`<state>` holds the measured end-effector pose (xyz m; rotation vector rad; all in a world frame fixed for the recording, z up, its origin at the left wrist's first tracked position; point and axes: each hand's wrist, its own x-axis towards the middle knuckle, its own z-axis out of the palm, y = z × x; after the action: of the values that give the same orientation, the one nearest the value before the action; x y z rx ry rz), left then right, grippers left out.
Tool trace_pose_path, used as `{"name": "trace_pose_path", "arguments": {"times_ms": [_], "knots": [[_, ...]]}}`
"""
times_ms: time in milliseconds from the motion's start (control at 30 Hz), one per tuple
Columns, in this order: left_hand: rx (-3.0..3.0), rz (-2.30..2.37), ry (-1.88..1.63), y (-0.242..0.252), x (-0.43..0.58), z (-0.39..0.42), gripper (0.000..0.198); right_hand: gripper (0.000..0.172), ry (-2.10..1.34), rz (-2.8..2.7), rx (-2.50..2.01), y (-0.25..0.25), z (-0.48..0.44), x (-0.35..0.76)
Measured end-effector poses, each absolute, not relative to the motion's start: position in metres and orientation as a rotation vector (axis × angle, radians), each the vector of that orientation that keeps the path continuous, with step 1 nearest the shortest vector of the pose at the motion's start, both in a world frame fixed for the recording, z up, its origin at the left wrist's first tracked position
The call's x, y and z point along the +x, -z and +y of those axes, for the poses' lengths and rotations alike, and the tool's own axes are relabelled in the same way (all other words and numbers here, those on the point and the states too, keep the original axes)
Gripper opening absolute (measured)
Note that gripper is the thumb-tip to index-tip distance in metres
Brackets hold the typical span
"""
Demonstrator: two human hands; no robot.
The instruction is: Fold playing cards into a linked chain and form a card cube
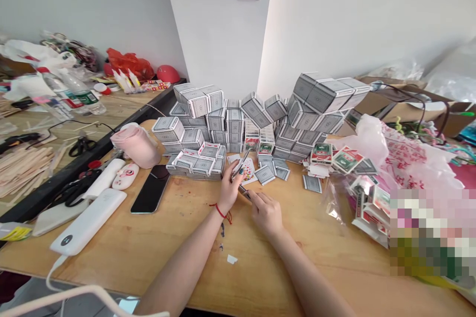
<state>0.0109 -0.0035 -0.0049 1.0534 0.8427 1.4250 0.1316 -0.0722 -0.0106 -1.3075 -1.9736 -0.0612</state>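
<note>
My left hand (231,186) is closed on a small stack of playing cards (241,162), held edge-up above the wooden table (178,237). A red string sits round that wrist. My right hand (265,210) lies just to the right with fingers curled, its tips touching the lower end of the cards. Loose cards (266,173) lie face down and face up just beyond both hands. Behind them rises a pile of grey patterned card boxes (230,119).
A black phone (150,190), white power bank (87,220) with cable, pink roll (137,144) and scissors (76,188) lie at the left. Plastic bags with red-green card packs (366,193) crowd the right. A second table at far left carries bottles (72,90) and wooden sticks (22,166).
</note>
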Motion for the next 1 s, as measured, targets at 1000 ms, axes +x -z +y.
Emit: {"name": "trace_pose_path", "arguments": {"times_ms": [1000], "knots": [[0.901, 0.994, -1.441, 0.007, 0.012, 0.001, 0.039, 0.027, -0.541, -1.701, -1.352, 0.008, -0.06, 0.141]]}}
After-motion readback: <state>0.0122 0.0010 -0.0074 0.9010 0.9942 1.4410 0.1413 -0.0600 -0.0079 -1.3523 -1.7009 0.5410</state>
